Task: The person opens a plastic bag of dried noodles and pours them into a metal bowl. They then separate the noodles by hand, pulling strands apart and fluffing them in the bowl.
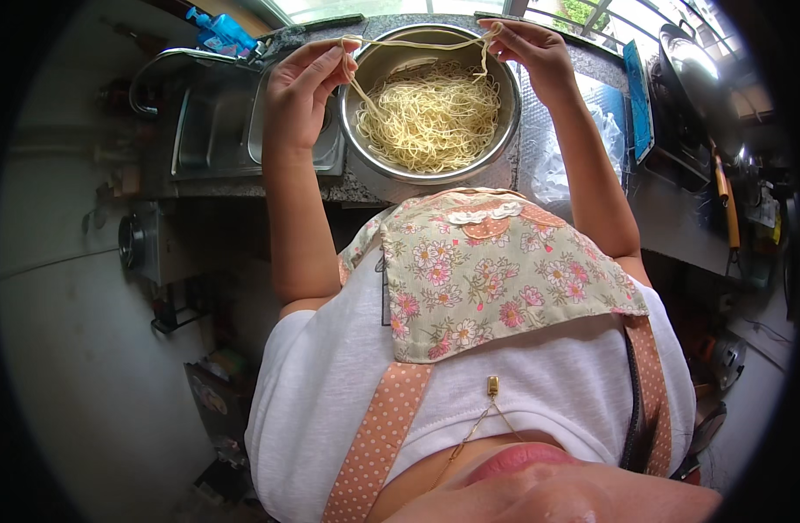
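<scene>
A large stainless steel bowl (433,175) stands on the counter, holding a heap of thin pale-yellow noodles (433,118). Above its left rim, my left hand (312,78) pinches a few noodle strands between thumb and fingers. From there, a stretch of strands (416,46) spans across the bowl to my right hand (527,49), which grips the other end over the far right rim. One length hangs from my left fingers down into the heap. A short loose end dangles below my right fingertips.
A double sink (210,124) with a curved faucet (138,82) lies left, blue pump bottles (220,33) behind it. Right of the bowl is a clear plastic bag (593,157) on the counter. Farther right are a blue-edged panel (638,98) and a wok (691,59) near the window.
</scene>
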Available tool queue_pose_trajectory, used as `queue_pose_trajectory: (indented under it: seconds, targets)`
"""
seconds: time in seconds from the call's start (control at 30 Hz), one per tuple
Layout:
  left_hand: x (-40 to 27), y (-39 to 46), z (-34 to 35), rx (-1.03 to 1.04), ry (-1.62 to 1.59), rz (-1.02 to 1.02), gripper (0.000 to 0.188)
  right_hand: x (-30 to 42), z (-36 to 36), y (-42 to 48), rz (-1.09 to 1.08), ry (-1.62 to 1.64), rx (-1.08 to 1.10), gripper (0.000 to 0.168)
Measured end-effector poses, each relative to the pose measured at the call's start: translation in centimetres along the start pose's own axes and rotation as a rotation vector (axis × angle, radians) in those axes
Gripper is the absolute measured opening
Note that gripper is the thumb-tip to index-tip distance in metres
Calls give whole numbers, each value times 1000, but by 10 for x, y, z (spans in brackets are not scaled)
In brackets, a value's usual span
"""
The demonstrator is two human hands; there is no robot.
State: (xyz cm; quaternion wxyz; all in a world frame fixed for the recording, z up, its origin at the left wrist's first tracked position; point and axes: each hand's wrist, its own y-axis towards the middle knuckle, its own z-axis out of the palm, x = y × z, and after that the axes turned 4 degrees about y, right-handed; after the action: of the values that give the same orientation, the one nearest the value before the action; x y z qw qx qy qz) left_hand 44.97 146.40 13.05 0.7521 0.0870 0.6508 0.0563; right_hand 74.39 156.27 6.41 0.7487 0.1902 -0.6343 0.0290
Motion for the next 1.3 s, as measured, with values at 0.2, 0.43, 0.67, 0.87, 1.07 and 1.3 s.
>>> queue_pose_trajectory:
  seconds: [0.2, 0.43, 0.67, 0.87, 1.07, 1.3]
  targets:
    - [8, -4, -11, -124, 135, -28, 17, -12, -20, 0, 22, 19, -99, 27]
    - [22, -3, -14, -126, 123, -64, 16, -17, -24, -11, 101, 105, -103, 27]
    - [53, 3, 32, 81, 316, -71, 18, -19, -5, -18, 107, 157, 33, 25]
    - [82, 16, 71, 225, 306, -14, 24, -7, 17, -24, 80, 114, 146, 22]
    - [94, 12, 82, 187, 207, 25, 22, 4, 32, -30, -72, -37, 168, 21]
    - [91, 8, 78, 146, 70, -25, 18, 0, 35, -33, 41, -9, 160, 21]
